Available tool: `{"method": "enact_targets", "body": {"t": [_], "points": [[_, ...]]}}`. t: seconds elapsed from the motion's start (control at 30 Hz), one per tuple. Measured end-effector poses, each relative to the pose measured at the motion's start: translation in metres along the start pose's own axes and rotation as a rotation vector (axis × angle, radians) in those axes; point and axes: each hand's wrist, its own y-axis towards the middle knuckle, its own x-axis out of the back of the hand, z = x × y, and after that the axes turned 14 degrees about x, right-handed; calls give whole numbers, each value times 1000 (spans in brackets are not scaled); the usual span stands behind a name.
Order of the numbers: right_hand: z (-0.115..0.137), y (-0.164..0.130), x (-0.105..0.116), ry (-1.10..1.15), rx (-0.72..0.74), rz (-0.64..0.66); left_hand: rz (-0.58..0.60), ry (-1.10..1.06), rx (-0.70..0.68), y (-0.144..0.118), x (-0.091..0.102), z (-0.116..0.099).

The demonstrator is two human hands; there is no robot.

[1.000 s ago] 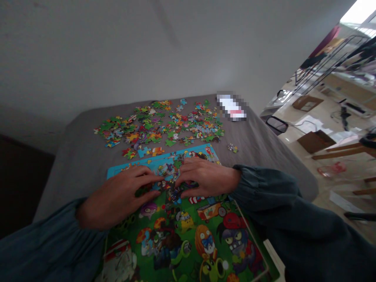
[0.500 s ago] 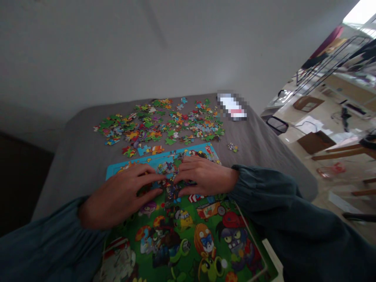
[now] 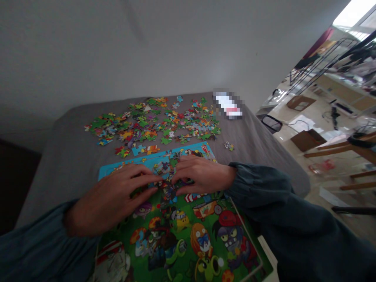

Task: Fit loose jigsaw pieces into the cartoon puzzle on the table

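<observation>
A puzzle board [image 3: 188,231] with green and blue cartoon artwork lies in front of me, partly covered by puzzle pieces at its upper middle. My left hand [image 3: 126,190] rests over the board's left side, its thumb and forefinger stretched out and apart, the tips beside the dark pieces. From the right, my right hand [image 3: 202,176] curls its fingers and thumb about a dark puzzle piece [image 3: 169,192] between the two hands. Its fingertips partly hide that piece's edges. A few joined pieces [image 3: 163,166] lie just above the fingertips.
Many loose puzzle pieces [image 3: 143,125] are spread beyond the board on the grey cloth [image 3: 258,156]. One small cluster [image 3: 228,146] sits apart at the right. A blurred-out phone-like object [image 3: 227,105] lies near the wall [image 3: 164,51]. Cardboard boxes [image 3: 308,140] stand on the floor at right.
The view has shifted slightly, so the scene sits a little further left. Both hands stay at nearly the same place on the board, with only slight finger movement.
</observation>
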Motion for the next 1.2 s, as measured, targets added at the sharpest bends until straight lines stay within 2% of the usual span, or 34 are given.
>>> {"method": "enact_targets", "body": {"t": [0.27, 0.43, 0.57, 0.77, 1.2], "points": [[-4, -5, 10, 72, -13, 50, -112, 44, 78, -10, 6, 1], [-9, -17, 24, 73, -61, 4, -41, 24, 51, -11, 0, 8], [-18, -27, 33, 31, -152, -59, -19, 6, -40, -10, -11, 7], [-22, -24, 19, -7, -160, -4, -31, 70, -236, -11, -23, -7], [-14, -12, 15, 17, -185, -11, 26, 183, -277, -11, -24, -11]]}}
